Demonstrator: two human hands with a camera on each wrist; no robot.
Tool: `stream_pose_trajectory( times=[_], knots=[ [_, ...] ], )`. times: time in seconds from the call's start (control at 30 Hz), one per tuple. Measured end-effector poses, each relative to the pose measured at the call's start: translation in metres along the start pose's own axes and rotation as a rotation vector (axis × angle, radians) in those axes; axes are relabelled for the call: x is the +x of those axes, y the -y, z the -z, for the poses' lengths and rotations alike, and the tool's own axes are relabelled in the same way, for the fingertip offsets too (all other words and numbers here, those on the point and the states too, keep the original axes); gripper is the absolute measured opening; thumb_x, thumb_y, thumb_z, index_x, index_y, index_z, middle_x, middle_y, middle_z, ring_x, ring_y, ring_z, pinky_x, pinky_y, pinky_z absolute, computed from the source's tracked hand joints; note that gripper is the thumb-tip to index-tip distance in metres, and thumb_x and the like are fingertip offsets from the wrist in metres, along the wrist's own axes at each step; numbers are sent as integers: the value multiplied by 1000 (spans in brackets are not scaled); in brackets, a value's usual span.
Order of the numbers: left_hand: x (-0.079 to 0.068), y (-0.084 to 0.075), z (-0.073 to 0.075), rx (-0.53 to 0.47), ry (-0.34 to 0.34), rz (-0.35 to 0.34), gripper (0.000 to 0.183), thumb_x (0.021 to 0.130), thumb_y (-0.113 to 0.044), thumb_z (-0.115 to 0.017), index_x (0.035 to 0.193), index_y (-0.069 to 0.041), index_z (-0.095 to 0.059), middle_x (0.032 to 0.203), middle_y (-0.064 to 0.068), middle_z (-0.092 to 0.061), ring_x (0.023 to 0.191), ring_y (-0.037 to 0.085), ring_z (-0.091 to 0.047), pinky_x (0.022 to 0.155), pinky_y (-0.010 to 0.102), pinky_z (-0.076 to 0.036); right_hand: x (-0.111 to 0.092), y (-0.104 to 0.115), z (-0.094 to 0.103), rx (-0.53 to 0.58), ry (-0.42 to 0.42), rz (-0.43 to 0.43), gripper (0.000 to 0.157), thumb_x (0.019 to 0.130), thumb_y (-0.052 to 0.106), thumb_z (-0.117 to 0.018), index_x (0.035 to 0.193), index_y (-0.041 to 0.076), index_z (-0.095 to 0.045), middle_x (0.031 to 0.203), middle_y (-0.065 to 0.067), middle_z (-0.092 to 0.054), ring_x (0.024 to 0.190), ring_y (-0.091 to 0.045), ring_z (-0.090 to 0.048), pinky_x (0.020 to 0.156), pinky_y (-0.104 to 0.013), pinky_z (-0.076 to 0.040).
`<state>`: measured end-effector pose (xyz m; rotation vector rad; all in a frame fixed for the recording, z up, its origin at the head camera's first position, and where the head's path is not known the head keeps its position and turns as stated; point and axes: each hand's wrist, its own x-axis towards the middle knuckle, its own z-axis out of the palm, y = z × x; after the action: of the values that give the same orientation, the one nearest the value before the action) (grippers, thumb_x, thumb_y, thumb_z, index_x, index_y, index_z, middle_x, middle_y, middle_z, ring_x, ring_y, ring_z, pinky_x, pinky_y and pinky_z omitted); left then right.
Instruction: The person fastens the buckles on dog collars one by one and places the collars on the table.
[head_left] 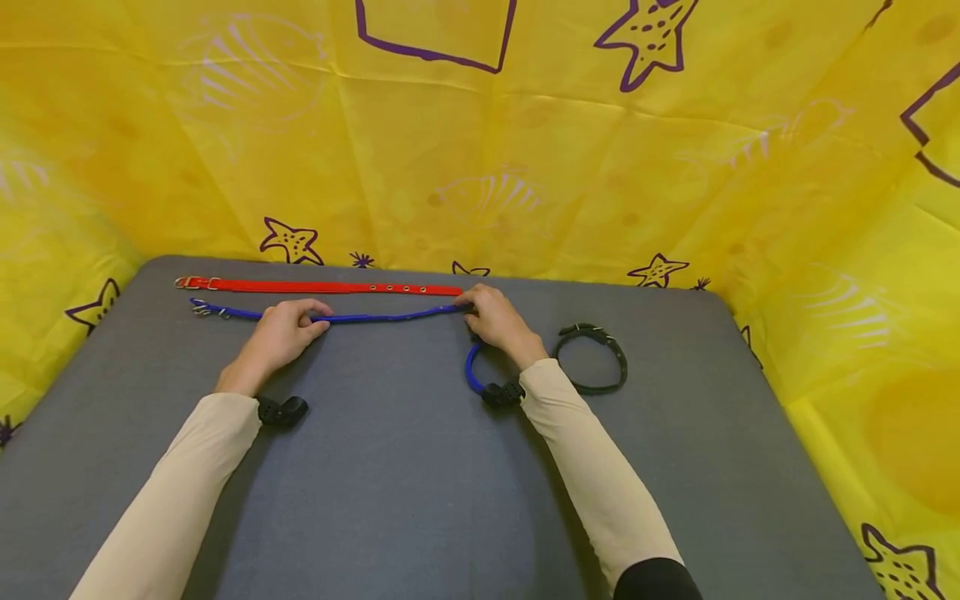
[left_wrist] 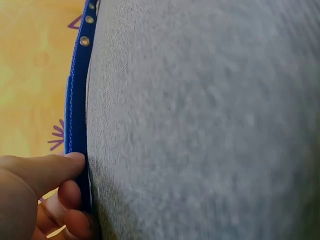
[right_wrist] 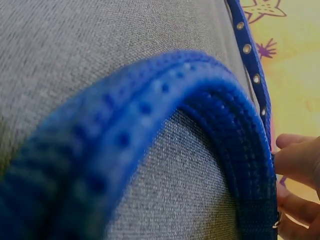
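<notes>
A blue collar point(head_left: 382, 318) with metal eyelets stretches across the grey table, standing on its edge, its buckle end to the left. My left hand point(head_left: 279, 333) pinches it left of its middle; in the left wrist view the thumb point(left_wrist: 70, 162) presses against the blue band point(left_wrist: 77, 120). At the collar's right end, my right hand point(head_left: 498, 318) holds the tip between its fingers, partly hidden. Just behind lies a straight red collar point(head_left: 315, 287), its tip close to my right fingers. A second blue collar point(head_left: 472, 367), buckled into a loop, sits under my right wrist and looms large in the right wrist view.
Right of my right wrist lies a dark green collar point(head_left: 596, 389) closed into a loop. A yellow cloth point(head_left: 420, 167) with sea-creature drawings rises behind the grey table point(head_left: 405, 467) and along its sides.
</notes>
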<state>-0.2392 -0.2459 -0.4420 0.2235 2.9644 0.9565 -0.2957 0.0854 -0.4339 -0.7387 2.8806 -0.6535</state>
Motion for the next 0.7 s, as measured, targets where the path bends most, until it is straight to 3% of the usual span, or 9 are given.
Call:
stream_pose_trajectory(
  times=[0.27, 0.5, 0.7],
  knots=[
    [-4, -2, -2, -9, -3, -1, 18, 97, -16, -64, 111, -6, -69, 62, 2, -49, 58, 17, -44, 56, 29, -33, -3, -3, 5, 36, -22, -8, 32, 93, 4, -65, 124, 9, -69, 129, -12, -65, 106, -25, -63, 94, -38, -50],
    [-9, -7, -7, -19, 21, -21, 16, 97, -16, -65, 109, -8, -71, 63, 2, -53, 58, 16, -45, 57, 29, -33, -6, -6, 3, 24, -38, 13, 28, 93, 0, -62, 118, 8, -72, 126, -12, -68, 122, -27, -60, 104, -39, -47],
    [-15, -10, -9, -34, 36, -36, 14, 96, -16, -66, 107, -10, -72, 65, 4, -58, 59, 15, -47, 58, 28, -36, -10, -8, 3, 5, -45, 3, 22, 93, 0, -63, 108, 9, -76, 116, -11, -72, 115, -26, -64, 99, -39, -50]
  ],
)
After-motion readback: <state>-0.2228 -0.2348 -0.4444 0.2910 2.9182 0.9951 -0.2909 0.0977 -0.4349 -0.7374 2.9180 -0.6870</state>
